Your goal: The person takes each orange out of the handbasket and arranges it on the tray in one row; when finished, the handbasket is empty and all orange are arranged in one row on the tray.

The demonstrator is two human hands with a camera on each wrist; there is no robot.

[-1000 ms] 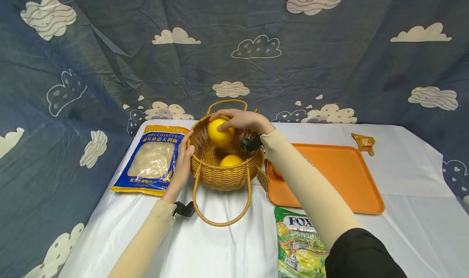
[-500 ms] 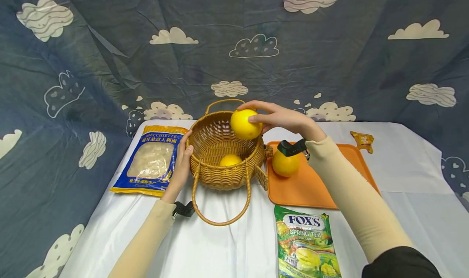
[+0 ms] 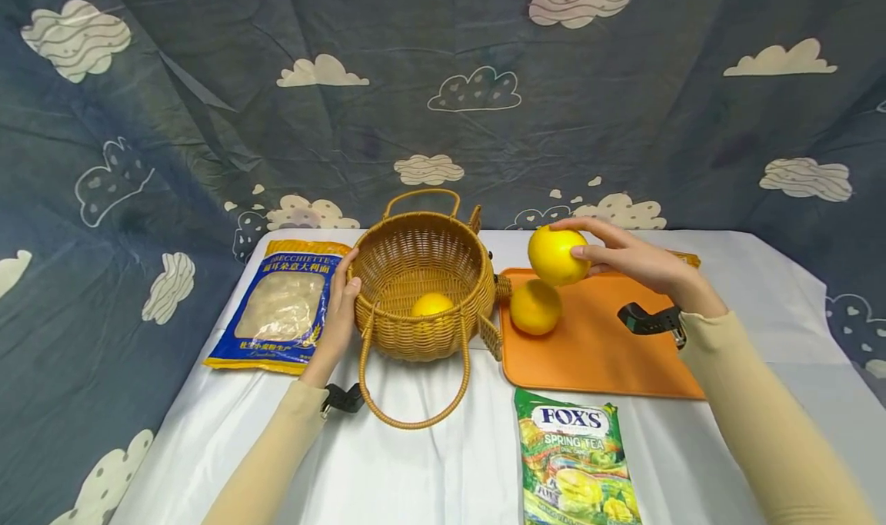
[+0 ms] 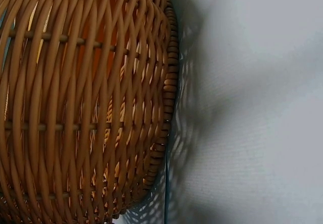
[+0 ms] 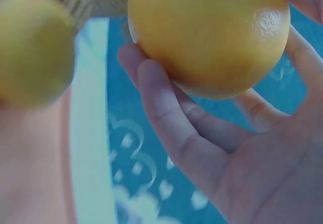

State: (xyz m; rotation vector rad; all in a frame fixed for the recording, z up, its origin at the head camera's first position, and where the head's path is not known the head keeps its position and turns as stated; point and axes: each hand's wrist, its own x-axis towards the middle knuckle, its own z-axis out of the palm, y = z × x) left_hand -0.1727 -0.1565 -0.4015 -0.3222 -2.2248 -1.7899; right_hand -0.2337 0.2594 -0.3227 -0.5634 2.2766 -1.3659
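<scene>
My right hand [image 3: 626, 260] pinches a yellow-orange orange [image 3: 556, 255] between thumb and fingers, above the left part of an orange tray [image 3: 609, 348]. In the right wrist view the fingers curl beneath the held orange [image 5: 212, 37]. A second orange [image 3: 536, 307] sits on the tray just below it and shows blurred at the left of the right wrist view. My left hand [image 3: 337, 310] rests against the left side of a round wicker basket [image 3: 422, 340], fingertips at the rim. Inside the basket lies another orange [image 3: 432, 304]. The left wrist view shows only woven wall and white cloth.
A blue and yellow pasta bag [image 3: 280, 302] lies left of the basket, partly behind my left hand. In front of the tray lies a green candy bag [image 3: 577, 456]. A small brown packet [image 3: 685, 259] is partly hidden behind my right hand. The basket's front handle [image 3: 415, 425] flops forward.
My right hand has lifted the orange out of the basket and carried it right, over the tray. The orange on the tray has come into view. My left hand stays at the basket.
</scene>
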